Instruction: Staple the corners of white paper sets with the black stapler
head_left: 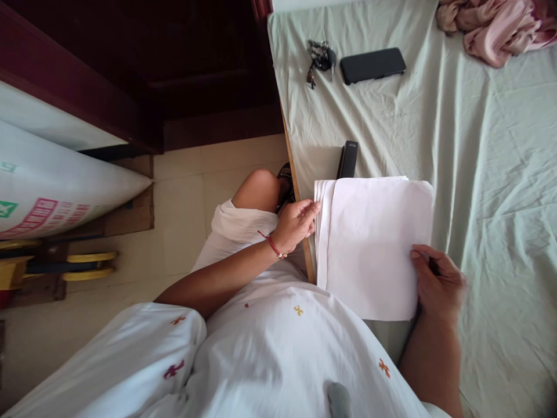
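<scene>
A stack of white paper sheets [374, 249] is held between my two hands over the edge of the cloth-covered surface. My left hand [298, 223] pinches the left edge, where several layers fan slightly apart. At the right edge, the thumb and fingers of my right hand [439, 281] close on the paper. The top sheet looks blank and has rounded right corners. Just beyond the stack's far edge lies a black stapler-like object [348, 159], its near end hidden by the paper.
Farther back on the pale green cloth [500, 174] are a bunch of keys [322, 58] and a black phone [373, 65]. Crumpled pink fabric [500, 29] lies at the far right. On the left, a large white printed sack [65, 180] rests above the tiled floor [178, 203].
</scene>
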`<state>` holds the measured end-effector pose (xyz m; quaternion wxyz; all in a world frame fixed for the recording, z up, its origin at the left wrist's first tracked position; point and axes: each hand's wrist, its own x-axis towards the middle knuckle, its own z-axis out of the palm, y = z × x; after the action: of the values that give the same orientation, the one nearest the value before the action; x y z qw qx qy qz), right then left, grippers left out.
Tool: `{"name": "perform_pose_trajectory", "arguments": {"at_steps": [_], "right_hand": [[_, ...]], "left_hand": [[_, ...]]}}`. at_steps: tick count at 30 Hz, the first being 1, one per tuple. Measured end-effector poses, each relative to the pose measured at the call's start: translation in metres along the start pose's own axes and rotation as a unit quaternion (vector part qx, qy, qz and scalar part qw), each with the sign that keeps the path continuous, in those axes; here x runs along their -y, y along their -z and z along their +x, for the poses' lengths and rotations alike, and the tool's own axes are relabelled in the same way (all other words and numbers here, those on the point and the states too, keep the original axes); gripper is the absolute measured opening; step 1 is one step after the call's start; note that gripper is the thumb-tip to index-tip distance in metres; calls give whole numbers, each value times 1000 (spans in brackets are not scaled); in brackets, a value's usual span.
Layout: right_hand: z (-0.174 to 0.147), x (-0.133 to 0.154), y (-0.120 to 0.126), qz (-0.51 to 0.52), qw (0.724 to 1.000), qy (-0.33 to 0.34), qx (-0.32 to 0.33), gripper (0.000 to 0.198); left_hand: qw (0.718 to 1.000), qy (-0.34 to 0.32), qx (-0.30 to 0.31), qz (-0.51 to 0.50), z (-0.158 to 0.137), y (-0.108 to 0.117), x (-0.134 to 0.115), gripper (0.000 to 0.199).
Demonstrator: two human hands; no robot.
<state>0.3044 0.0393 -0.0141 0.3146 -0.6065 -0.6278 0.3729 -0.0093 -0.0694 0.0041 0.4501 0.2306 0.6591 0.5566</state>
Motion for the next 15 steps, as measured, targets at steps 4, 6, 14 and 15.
{"name": "perform_pose_trajectory", "arguments": {"at_steps": [4, 6, 14, 15], "right_hand": [[0, -1, 0, 7, 1000, 4, -2, 27], [0, -2, 0, 5, 1000, 7, -7, 28], [0, -5, -1, 3, 1000, 0, -19, 30], [0, -6, -1, 7, 1000, -2, -16, 30]], "left_hand": [[1000, -2, 3, 13, 1, 0, 0, 61], [1000, 1, 3, 23, 2, 0, 1, 59], [1000, 27, 5, -15, 3, 0, 1, 58], [999, 28, 6, -17, 3, 0, 1, 57]]}}
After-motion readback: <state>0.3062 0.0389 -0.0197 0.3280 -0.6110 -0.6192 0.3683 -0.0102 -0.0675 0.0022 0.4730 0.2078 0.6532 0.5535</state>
